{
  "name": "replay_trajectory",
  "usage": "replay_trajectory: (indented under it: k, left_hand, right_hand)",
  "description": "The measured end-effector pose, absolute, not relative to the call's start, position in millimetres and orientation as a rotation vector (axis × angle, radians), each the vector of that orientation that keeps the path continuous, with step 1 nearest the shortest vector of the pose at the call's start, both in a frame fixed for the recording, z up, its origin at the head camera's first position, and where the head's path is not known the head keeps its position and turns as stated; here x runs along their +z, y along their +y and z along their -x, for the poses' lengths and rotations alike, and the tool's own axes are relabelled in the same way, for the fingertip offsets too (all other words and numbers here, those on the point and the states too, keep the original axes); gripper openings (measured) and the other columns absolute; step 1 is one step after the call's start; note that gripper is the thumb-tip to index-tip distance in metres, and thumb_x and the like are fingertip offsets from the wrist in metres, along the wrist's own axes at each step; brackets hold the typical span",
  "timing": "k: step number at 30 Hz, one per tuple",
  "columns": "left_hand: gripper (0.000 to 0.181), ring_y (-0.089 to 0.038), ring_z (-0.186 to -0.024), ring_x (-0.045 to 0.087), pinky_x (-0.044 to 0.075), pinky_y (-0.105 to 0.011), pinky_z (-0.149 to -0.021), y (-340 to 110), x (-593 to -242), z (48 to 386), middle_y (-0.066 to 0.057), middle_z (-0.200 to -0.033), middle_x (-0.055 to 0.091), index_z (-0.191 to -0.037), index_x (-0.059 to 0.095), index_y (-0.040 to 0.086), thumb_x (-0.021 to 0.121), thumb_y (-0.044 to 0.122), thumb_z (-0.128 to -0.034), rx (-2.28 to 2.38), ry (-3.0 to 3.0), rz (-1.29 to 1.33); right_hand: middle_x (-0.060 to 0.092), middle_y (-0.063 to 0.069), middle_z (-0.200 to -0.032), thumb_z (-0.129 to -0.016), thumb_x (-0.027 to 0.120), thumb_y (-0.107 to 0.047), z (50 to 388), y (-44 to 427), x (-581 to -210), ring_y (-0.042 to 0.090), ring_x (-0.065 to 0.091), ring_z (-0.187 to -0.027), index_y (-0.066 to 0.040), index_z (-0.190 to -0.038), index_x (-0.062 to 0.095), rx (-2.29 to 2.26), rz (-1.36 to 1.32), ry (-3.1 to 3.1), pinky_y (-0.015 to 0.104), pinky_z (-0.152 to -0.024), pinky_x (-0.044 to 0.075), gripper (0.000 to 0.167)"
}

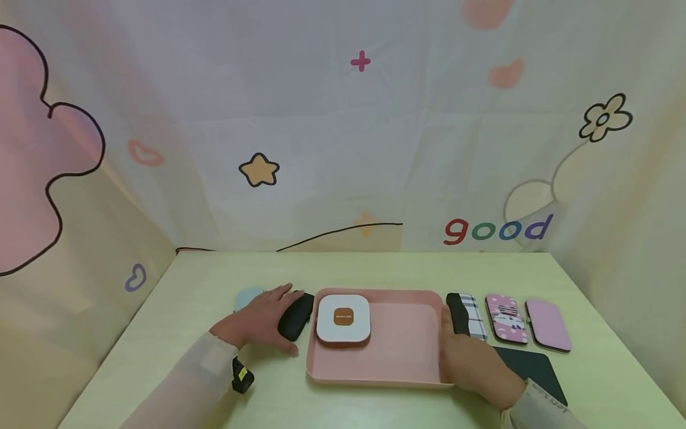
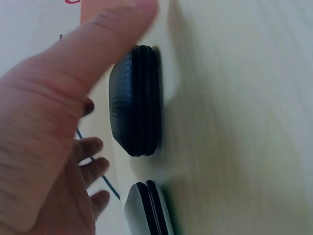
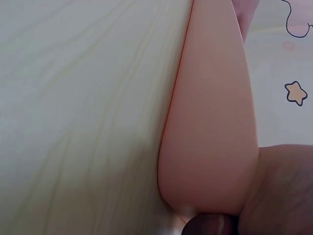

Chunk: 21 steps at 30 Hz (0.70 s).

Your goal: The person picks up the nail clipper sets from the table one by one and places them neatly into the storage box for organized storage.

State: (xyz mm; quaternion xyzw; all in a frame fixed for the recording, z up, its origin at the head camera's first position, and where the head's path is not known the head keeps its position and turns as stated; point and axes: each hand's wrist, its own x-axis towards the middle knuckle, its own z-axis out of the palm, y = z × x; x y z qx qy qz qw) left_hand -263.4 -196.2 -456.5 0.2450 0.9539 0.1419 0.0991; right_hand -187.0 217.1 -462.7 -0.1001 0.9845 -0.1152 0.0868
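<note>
Pink tray point(image 1: 404, 351) lies flat on the desk point(image 1: 268, 411), squared up before the wearer; probably centred so both hands reach it. Right hand point(image 1: 477, 363) holds its right-hand wall, thumb along the rim — presumably to stop it sliding while the other hand works.

Dark flat panel point(image 1: 536, 369), right of tray, is partly hidden by the right hand; nature unclear.

White case point(image 1: 343, 319), label reading "MANICURE", sits inside the tray at the back-left corner, likely tucked against the walls to limit shifting.

Plaid case point(image 1: 476, 316), dotted pink case point(image 1: 507, 319) and plain pink case point(image 1: 549, 325) stand in a row right of the tray, well spaced, which should ease single pick-up.

Black case point(image 1: 296, 320) rests on the desk just left of the tray. Left hand point(image 1: 265, 319) is spread wide over it, thumb nearer the wearer, fingers beyond — a straddle suited to gripping its sides; no pinch visible.

Light-blue case point(image 1: 249, 297) lies left of that, partly masked by the left hand.
</note>
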Motion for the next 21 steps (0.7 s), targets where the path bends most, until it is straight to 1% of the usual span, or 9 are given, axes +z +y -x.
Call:
replay_trajectory:
  k: [3,7,10,13,16,21]
  left_hand:
    - [0.117,-0.041,-0.146,0.032,0.030,-0.060,-0.114,-192,-458,267,-0.017,-0.163,0.026,-0.156,0.035,0.017,0.083,0.068,-0.0632,0.416,2.825,-0.787]
    - [0.119,-0.040,-0.147,0.029,0.029,-0.059,-0.116,-187,-459,271,-0.017,-0.163,0.026,-0.156,0.037,0.017,0.083,0.071,-0.0605,0.410,2.815,-0.799]
    - [0.119,-0.038,-0.149,0.027,0.028,-0.057,-0.117,-186,-460,275,-0.015,-0.164,0.025,-0.156,0.037,0.017,0.082,0.072,-0.0599,0.387,2.806,-0.782]
    - [0.118,-0.038,-0.148,0.029,0.031,-0.057,-0.115,-186,-463,278,-0.014,-0.164,0.026,-0.155,0.038,0.019,0.080,0.074,-0.0607,0.365,2.800,-0.763]
    - [0.116,-0.039,-0.146,0.033,0.036,-0.057,-0.112,-186,-466,280,-0.013,-0.163,0.028,-0.155,0.038,0.019,0.081,0.073,-0.0616,0.367,2.794,-0.744]
    - [0.109,-0.034,-0.144,0.038,0.042,-0.052,-0.108,-183,-464,277,-0.009,-0.162,0.029,-0.156,0.037,0.023,0.082,0.063,-0.0657,0.358,2.783,-0.683]
  right_hand:
    - [0.048,-0.001,-0.054,-0.097,0.047,-0.017,186,218,-464,0.016,0.043,-0.044,0.011,-0.155,0.002,-0.331,0.304,2.951,0.032,-0.043,0.030,0.079]
    - [0.048,-0.001,-0.053,-0.097,0.047,-0.016,186,217,-465,0.016,0.043,-0.043,0.011,-0.155,0.001,-0.298,0.312,2.955,0.033,-0.044,0.032,0.079]
    - [0.048,-0.001,-0.052,-0.096,0.048,-0.015,186,216,-464,0.016,0.044,-0.043,0.012,-0.155,0.001,-0.275,0.314,2.952,0.033,-0.044,0.033,0.080]
    - [0.049,0.000,-0.053,-0.097,0.048,-0.015,187,216,-462,0.017,0.044,-0.044,0.011,-0.156,0.000,-0.282,0.306,2.948,0.033,-0.044,0.033,0.080]
    - [0.049,0.000,-0.055,-0.099,0.048,-0.016,187,216,-462,0.017,0.046,-0.046,0.010,-0.156,-0.001,-0.306,0.304,2.937,0.034,-0.046,0.035,0.080]
    - [0.049,0.000,-0.055,-0.096,0.052,-0.016,187,216,-463,0.018,0.046,-0.047,0.011,-0.156,-0.001,-0.282,0.312,2.943,0.035,-0.046,0.035,0.083]
